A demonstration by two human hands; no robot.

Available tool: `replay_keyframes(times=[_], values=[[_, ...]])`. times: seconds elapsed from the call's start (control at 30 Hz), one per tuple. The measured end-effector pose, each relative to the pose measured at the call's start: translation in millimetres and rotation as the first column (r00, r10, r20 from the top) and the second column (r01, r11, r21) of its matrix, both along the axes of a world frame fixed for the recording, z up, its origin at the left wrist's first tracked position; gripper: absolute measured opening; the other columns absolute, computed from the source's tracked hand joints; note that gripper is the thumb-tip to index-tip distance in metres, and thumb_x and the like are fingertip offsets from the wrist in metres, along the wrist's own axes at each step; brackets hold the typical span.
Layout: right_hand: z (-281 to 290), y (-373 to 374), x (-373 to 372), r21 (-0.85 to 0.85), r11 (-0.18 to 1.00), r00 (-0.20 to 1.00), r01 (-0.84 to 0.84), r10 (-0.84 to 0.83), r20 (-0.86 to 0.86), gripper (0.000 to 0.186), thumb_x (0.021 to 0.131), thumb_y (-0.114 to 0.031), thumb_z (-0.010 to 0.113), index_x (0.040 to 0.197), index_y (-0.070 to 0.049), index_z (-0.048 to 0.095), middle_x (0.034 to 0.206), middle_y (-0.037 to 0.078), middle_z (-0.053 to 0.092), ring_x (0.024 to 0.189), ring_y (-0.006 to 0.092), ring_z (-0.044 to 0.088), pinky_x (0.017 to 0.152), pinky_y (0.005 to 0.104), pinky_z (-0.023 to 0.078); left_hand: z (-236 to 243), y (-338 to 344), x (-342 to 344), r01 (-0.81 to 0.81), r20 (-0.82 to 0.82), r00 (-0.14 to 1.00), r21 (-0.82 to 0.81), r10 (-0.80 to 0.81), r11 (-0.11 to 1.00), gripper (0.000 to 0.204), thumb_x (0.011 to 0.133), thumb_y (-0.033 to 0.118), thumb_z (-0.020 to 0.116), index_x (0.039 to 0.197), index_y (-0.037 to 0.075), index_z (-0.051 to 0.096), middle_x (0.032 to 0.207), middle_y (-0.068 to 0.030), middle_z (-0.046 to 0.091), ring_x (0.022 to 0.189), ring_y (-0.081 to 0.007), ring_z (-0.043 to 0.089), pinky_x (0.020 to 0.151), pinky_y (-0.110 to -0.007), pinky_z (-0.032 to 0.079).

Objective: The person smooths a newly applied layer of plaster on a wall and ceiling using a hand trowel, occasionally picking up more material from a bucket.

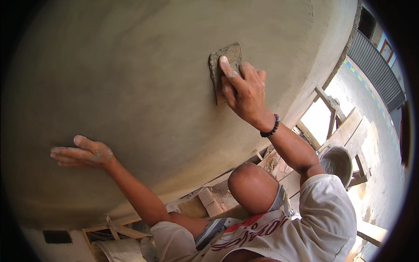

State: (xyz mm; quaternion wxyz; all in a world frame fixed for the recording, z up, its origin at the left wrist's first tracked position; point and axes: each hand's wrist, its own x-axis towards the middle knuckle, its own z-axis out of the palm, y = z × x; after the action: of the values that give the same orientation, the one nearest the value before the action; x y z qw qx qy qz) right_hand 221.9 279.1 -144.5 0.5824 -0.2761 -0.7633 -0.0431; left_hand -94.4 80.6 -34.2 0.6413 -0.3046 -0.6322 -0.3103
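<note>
My right hand (245,89) grips a small rectangular plastering float (236,53), its plate crusted with grey mortar. The float lies against the grey plastered wall (144,74), and its grip is hidden behind my fingers. Lower down on the left, my left hand (83,153) is open, fingers stretched out and holding nothing. Grey plaster smears its palm side and fingertips. It is close to the wall surface; whether it touches, I cannot tell. A dark bead bracelet (276,125) circles my right wrist.
A dark bucket (337,162) rests on wooden planks (352,126) at the right. Timber pieces (208,201) lie below along the wall's foot, near my bent knee (252,187). A crumpled sheet (120,250) sits at lower left. A corrugated metal panel (375,65) stands beyond.
</note>
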Motion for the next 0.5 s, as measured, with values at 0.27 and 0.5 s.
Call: replay_keyframes(times=[0.27,0.5], values=[[-73.9,-5.0,9.5,-0.020,0.998,0.991,-0.052,0.054,0.121,0.066,0.075,-0.010,0.071,0.139,-0.018,0.054,0.084,0.005,0.044,0.073,0.0217,0.046,0.068,0.0370,0.027,3.7,2.7,-10.3,0.007,-0.103,0.995,0.017,-0.005,1.000,0.068,0.104,0.039,0.038,0.156,0.000,0.017,0.161,-0.0242,0.019,0.149,-0.0397,0.017,0.119,-0.059,0.011],[79.0,-15.9,-27.3,0.140,0.990,0.996,-0.010,-0.002,0.088,0.064,0.078,-0.011,0.070,0.138,-0.022,0.054,0.083,0.004,0.044,0.072,0.0198,0.046,0.069,0.0366,0.028,2.1,-1.1,-1.9,0.033,-0.047,0.998,0.043,-0.031,0.999,0.070,0.104,0.043,0.038,0.154,-0.003,0.021,0.158,-0.0268,0.023,0.146,-0.0442,0.022,0.119,-0.059,0.014]])
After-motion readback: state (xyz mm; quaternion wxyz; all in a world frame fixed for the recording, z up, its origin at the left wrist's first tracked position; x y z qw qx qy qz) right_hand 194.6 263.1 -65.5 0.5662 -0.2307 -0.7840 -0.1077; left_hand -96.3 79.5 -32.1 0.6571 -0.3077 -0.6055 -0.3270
